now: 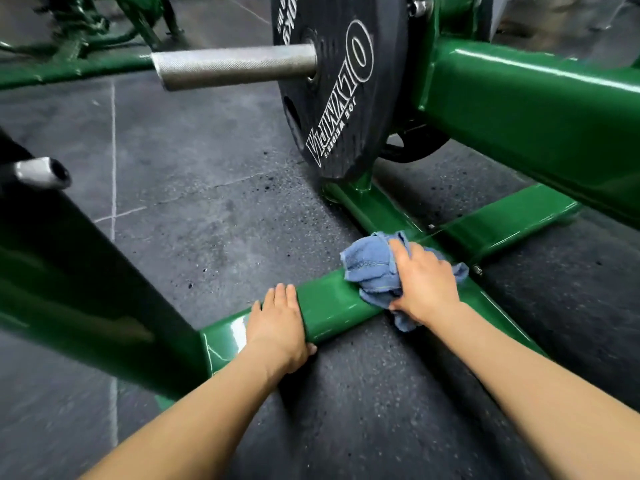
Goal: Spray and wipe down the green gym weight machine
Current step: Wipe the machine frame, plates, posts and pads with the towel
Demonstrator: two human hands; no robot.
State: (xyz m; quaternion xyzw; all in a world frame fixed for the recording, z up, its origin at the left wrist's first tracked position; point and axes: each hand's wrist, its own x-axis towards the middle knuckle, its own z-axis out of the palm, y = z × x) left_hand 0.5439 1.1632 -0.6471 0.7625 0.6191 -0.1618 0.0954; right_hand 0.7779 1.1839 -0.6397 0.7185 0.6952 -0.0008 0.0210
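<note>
The green weight machine's low floor bar runs across the middle of the head view and joins a crossing base bar on the right. A crumpled blue cloth lies on the bar at that junction. My right hand presses on the cloth, fingers curled over it and thumb under its near edge. My left hand rests flat on the bar to the left of the cloth, fingers straight over the top, thumb on the near side. No spray bottle is in view.
A black weight plate hangs on a steel sleeve just beyond the cloth. A thick green beam slopes down at the right. A dark green upright and a steel peg stand at the left. Grey rubber floor lies around.
</note>
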